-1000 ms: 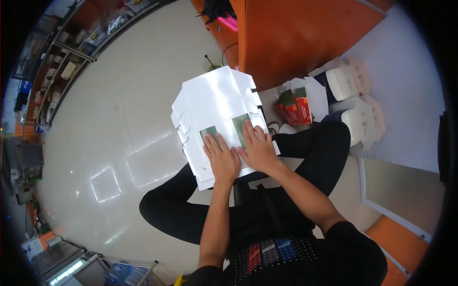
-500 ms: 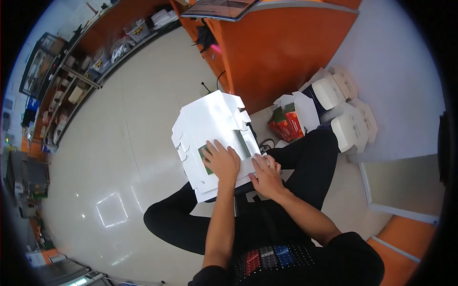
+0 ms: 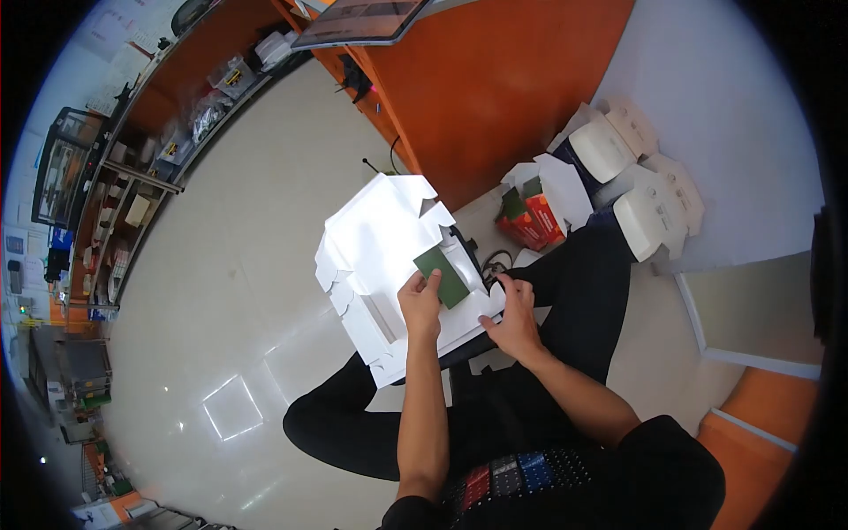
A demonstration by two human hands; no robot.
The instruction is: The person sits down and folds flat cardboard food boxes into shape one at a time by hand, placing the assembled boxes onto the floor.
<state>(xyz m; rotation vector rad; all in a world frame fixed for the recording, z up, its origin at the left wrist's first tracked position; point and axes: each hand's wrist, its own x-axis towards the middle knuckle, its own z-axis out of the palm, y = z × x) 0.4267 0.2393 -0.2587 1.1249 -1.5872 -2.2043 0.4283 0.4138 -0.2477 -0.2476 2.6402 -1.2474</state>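
A flat, die-cut white cardboard sheet (image 3: 375,231) with tabs and folded edges lies across my lap. My left hand (image 3: 421,305) is closed on the near-left edge of a flat green rectangular piece (image 3: 442,277), thumb on top. The piece is tilted over the sheet's right part. A long recess (image 3: 382,316) shows in the cardboard left of this hand. At the sheet's near right corner, my right hand (image 3: 517,322) pinches a white flap between thumb and fingers.
An open box of red and green packets (image 3: 534,216) stands on the floor to the right, beside several white-and-dark boxes (image 3: 640,230) along the wall. An orange desk (image 3: 495,97) with a tablet-like screen (image 3: 362,22) is ahead. Stocked shelves (image 3: 132,194) line the far left.
My left hand has gone from lying spread on the cardboard to gripping the green piece, now farther right. My right hand's fingers have closed on the corner flap. The view has shifted slightly.
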